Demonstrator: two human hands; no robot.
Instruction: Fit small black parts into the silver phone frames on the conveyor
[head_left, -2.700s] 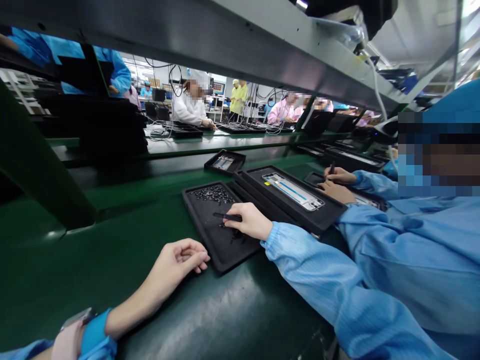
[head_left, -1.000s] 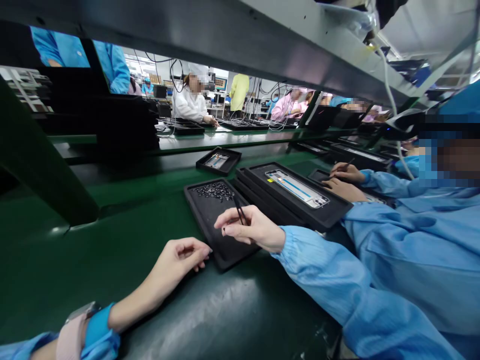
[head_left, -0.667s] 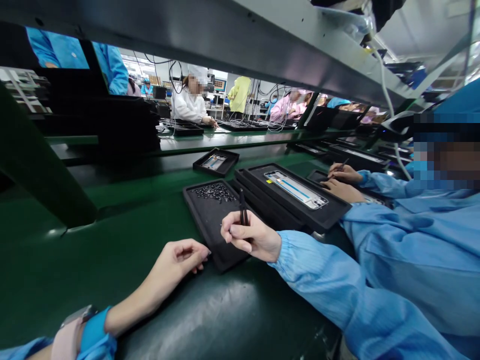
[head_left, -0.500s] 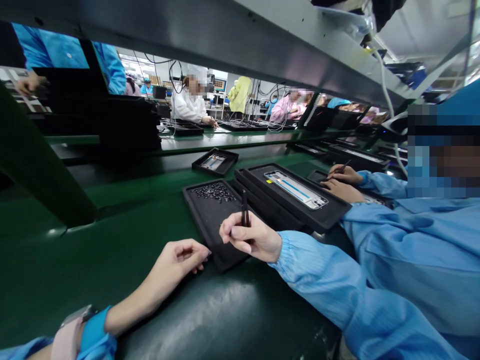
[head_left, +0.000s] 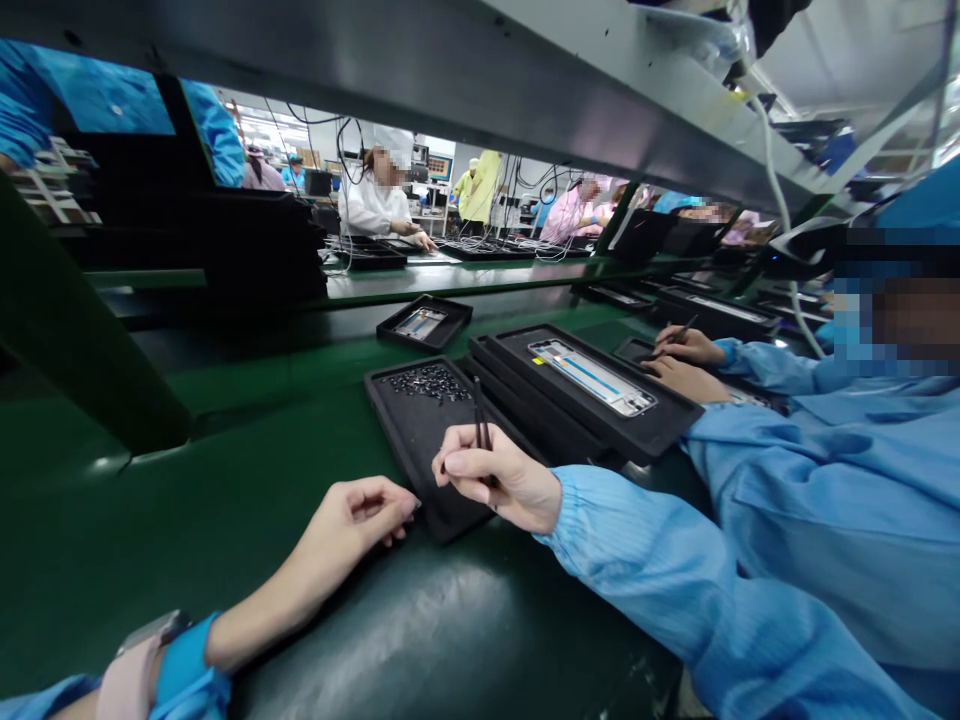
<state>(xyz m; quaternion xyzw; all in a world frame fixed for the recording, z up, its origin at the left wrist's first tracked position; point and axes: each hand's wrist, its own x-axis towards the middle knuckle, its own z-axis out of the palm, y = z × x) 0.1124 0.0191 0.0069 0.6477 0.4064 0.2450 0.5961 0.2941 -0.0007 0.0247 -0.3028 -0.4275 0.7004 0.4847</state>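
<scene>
My right hand (head_left: pixel 495 475) is closed around black tweezers (head_left: pixel 480 410), whose arms stick up above the fingers. It hovers over the near half of a black tray (head_left: pixel 442 455). Many small dark parts (head_left: pixel 427 383) lie heaped at that tray's far end. Just left of the tray's near corner, my left hand (head_left: pixel 369 510) is closed in a pinch. A tiny dark speck shows at its fingertips, too small to name.
Stacked black trays (head_left: pixel 525 390) stand to the right, the top one carrying a phone frame (head_left: pixel 592 377). Behind lies a smaller tray (head_left: pixel 450 325) with another frame. A co-worker's hands (head_left: pixel 686 360) work at right. A metal beam (head_left: pixel 420 90) crosses overhead; a green post (head_left: pixel 90 330) slants at left.
My right hand with the tweezers has shifted slightly left. My left hand keeps its pinch in nearly the same place.
</scene>
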